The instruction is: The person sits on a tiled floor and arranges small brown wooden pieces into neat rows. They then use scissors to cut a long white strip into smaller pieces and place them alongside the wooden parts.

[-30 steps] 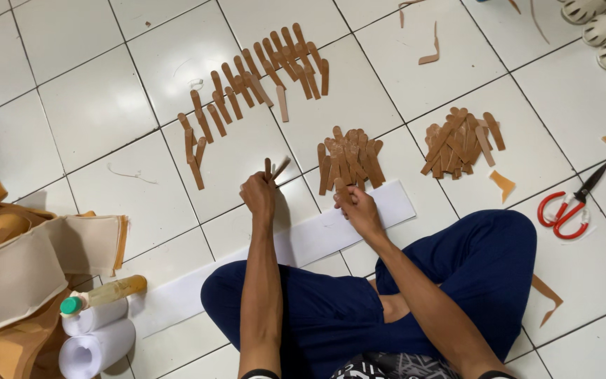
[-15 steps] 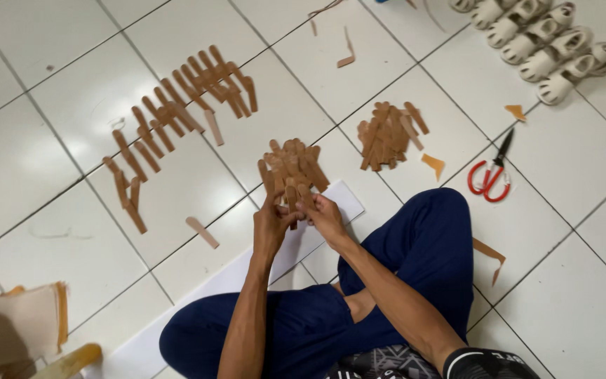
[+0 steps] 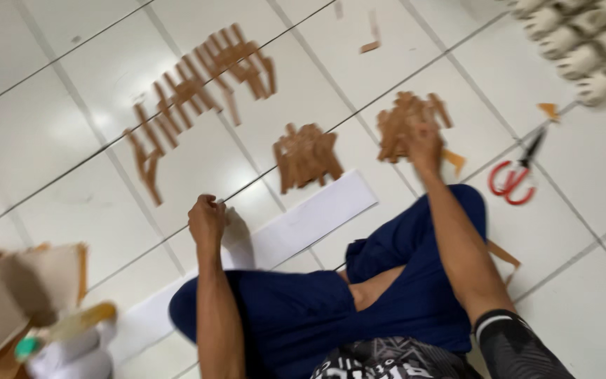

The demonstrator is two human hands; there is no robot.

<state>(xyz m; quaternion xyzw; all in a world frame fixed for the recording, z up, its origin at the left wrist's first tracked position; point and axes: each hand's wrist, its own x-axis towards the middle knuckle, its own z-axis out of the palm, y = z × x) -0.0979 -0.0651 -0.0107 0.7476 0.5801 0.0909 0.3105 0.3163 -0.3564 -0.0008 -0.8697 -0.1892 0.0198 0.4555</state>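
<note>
Brown, thin and flat, the strips are lying in heaps on the white tiled floor (image 3: pixel 57 133). Nearest, the person is sitting cross-legged in dark blue trousers (image 3: pixel 401 295), knees spreading over a long white sheet (image 3: pixel 310 217) on the tiles. The left hand (image 3: pixel 207 219) is curling into a loose fist beside that sheet, touching the floor; whether it is pinching anything is impossible to tell through the blur. The right hand (image 3: pixel 423 144) is reaching further out and resting on the right-hand pile of strips (image 3: pixel 405 123), fingers bent down onto it, their grip blurred. A second pile (image 3: pixel 306 154) is sitting between the two hands, just beyond the sheet. Red-handled scissors (image 3: pixel 513 179) are lying right of the right forearm. Furthest out, a long row of strips (image 3: pixel 198 88) is fanning across the tiles, well apart from both hands.
</note>
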